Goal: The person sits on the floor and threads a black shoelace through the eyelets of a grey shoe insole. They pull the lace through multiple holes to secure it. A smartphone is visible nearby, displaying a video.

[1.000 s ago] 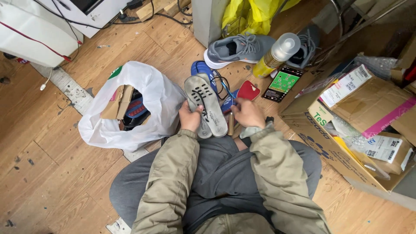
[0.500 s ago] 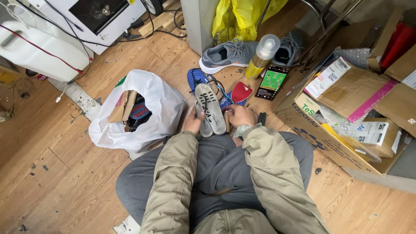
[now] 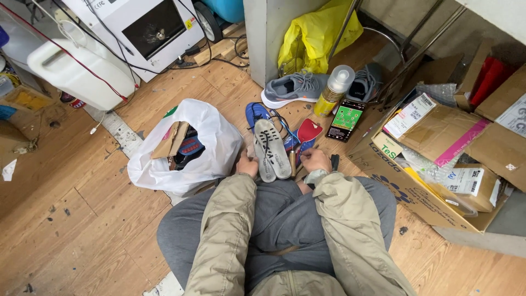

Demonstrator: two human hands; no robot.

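Seated on the wood floor, working on grey shoe insoles.
Left hand (image 3: 247, 164) is gripping the pair of insoles (image 3: 271, 149) at their heel end, toes pointing away; right hand (image 3: 316, 160) is clasping a thin tool (image 3: 292, 162) just beside them. White plastic bag (image 3: 211, 143) is lying left; blue shoe (image 3: 285, 137) behind.

The view has tilted up and away — more of the white machine (image 3: 148, 27) and the yellow bag (image 3: 315, 41) shows now. The left hand (image 3: 247, 164) and right hand (image 3: 316, 160) have sunk closer to the lap, and the grey insoles (image 3: 272, 149) they hold sit lower — nearer the white plastic bag (image 3: 211, 148).
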